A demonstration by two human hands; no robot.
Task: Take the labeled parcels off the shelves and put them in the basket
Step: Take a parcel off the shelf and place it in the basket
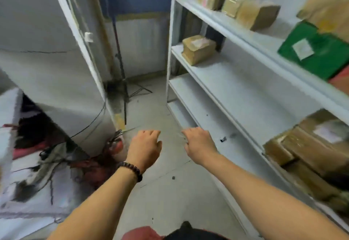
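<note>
Hovering mid-aisle: left hand (144, 148), right hand (199, 143), fingers loosely curled, empty; parcels (198, 51) on shelves (236, 88) right, tripod (120, 66) ahead.

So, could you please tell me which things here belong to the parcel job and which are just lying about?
Job: lone brown parcel; row of brown parcels above it; green parcel with white label; stacked brown parcels nearest; left hand and right hand, both empty. No basket plainly shows.
Lying about: tripod stand; black cables; jumbled clutter on the left.
</note>
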